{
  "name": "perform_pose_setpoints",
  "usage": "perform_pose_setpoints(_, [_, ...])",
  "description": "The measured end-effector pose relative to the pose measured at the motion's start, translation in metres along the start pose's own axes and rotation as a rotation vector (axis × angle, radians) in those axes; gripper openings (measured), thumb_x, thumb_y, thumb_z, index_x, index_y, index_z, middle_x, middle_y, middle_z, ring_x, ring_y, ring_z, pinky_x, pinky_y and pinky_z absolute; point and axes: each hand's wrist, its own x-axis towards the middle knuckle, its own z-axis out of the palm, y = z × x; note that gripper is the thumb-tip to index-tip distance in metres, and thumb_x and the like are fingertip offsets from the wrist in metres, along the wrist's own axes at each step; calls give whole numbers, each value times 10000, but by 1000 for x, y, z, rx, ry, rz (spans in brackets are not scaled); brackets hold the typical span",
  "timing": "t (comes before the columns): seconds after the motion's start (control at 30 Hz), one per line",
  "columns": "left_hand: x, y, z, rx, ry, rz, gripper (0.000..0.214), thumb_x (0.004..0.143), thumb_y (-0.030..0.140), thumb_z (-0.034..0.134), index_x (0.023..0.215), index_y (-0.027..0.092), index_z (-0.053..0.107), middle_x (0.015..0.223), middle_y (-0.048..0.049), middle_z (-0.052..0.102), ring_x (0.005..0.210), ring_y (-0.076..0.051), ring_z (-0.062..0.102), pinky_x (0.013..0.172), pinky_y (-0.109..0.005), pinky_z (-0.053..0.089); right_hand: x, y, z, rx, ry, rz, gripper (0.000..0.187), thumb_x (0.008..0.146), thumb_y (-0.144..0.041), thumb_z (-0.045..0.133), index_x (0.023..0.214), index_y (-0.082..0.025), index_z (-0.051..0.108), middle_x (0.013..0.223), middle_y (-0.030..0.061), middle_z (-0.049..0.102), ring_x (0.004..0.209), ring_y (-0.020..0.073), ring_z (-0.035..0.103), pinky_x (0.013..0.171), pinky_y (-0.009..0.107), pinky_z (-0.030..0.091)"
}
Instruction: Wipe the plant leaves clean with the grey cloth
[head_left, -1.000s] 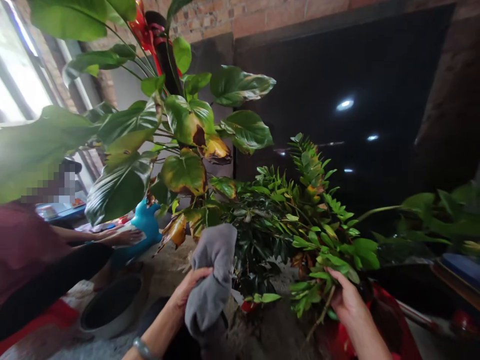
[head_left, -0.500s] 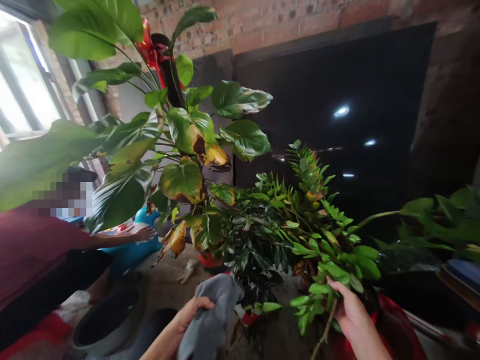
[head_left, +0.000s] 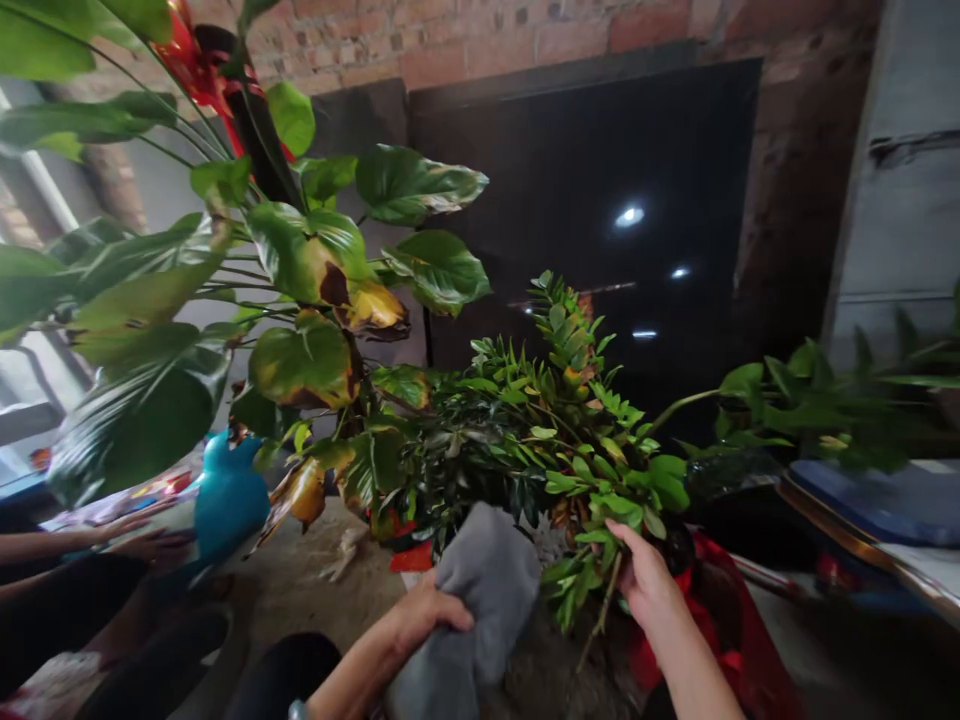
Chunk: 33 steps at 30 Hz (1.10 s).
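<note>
A grey cloth (head_left: 491, 590) is gripped in my left hand (head_left: 431, 610), its folds draped over and below the fingers. The cloth's upper part stands in front of the dark leaves in the middle. My right hand (head_left: 641, 565) is closed on a stem (head_left: 604, 615) at the lower right of a leafy green plant (head_left: 577, 430); thumb and leaves partly hide the grip. Left of it rises a tall, large-leaved plant (head_left: 304, 360), several leaves yellowed and browned at the edges, with a red ribbon (head_left: 187, 60) tied high on its dark pole.
At the far left a co-worker's hands (head_left: 154, 540) are beside a blue watering can-like container (head_left: 229, 495). A dark panel (head_left: 570, 180) leans against the brick wall (head_left: 495, 45). Red wrapping (head_left: 739, 620) lies at lower right, near a blue-topped stack (head_left: 885, 500).
My view has turned right, so the plants sit further left. My left hand has brought the cloth up and closer to the leafy plant. My right hand keeps hold of the stem.
</note>
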Motion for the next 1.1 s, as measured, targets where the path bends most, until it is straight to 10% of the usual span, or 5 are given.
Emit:
perform_pose_setpoints(0.13, [-3,32,22,-10,-153,33,454,424,53,612,854,169,700,601,-1,701,650,-263,665,650,-356,519,-2,-2,-3,-44,-44,18,263,391,-239,708,633,-167,635,528,2,662,546,227,640,466,302,488])
perform_pose_setpoints(0.27, [21,67,41,-48,47,149,302,525,144,637,825,148,678,615,-20,693,640,-228,653,664,-341,519,-6,-2,0,-79,-75,14,273,379,-242,709,633,-168,640,527,3,660,535,218,628,449,287,460])
perform_pose_setpoints(0.6, [4,-33,-7,327,-77,-146,276,443,70,558,624,248,666,552,24,690,654,-262,659,640,-348,515,-15,-6,1,-184,74,96,198,487,-267,735,582,-186,582,430,-7,586,409,159,518,394,272,391])
perform_pose_setpoints(0.87, [-3,-20,-34,272,-60,-146,252,512,167,601,741,237,680,640,-8,720,689,-267,673,670,-343,526,-11,3,10,-200,165,83,225,517,-272,759,616,-204,570,455,-25,594,459,161,546,406,259,341])
perform_pose_setpoints(1.1, [-18,31,1,68,-130,-72,589,454,160,664,1036,248,650,640,17,735,657,-301,686,634,-371,545,-7,2,16,-112,50,155,141,581,-292,672,580,-192,573,456,-1,600,440,163,540,456,287,426])
